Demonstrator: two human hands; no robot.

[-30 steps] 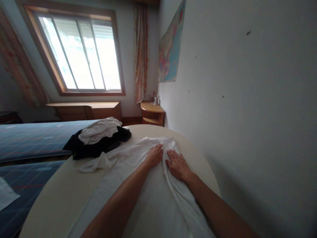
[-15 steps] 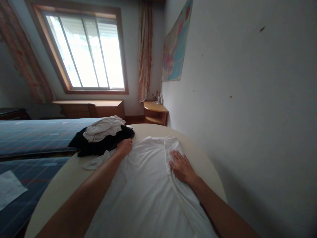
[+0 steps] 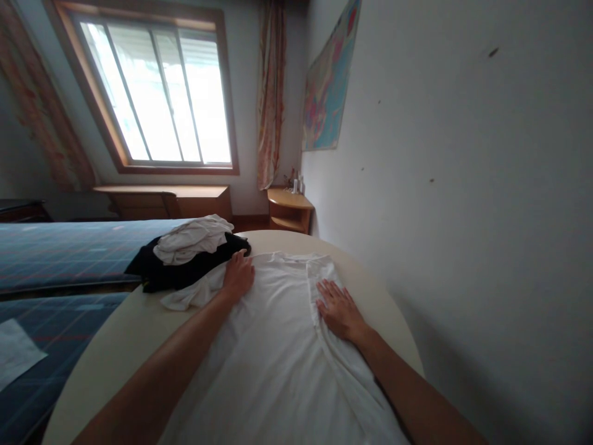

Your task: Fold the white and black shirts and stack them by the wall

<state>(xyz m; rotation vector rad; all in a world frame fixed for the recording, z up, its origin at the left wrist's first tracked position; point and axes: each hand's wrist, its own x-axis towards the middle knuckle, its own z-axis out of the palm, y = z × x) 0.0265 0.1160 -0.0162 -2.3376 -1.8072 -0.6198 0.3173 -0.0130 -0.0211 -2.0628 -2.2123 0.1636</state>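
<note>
A white shirt (image 3: pixel 278 346) lies spread over the round cream table (image 3: pixel 106 364), its collar end away from me. Its right side is folded inward in a long strip. My right hand (image 3: pixel 340 311) rests flat on that strip with the fingers stretched out. At the shirt's far left, my left hand (image 3: pixel 239 275) lies on the cloth with its fingers loosely extended. A white sleeve sticks out to the left from beneath my left wrist. Just beyond that hand is a heap of black clothing (image 3: pixel 185 275) with a crumpled white garment (image 3: pixel 194 240) on top.
A blue plaid bed (image 3: pixel 69 253) adjoins the table on the left, with a white sheet (image 3: pixel 18 352) lying on a lower plaid surface. The white wall (image 3: pixel 463 247) runs close along the right. A small corner shelf (image 3: pixel 291 199) and a desk (image 3: pixel 199 193) stand beyond.
My left hand has loosened from a closed grip at the shirt's left edge and now lies spread on the cloth, slightly farther right. The left sleeve has shifted. My right hand has stayed put.
</note>
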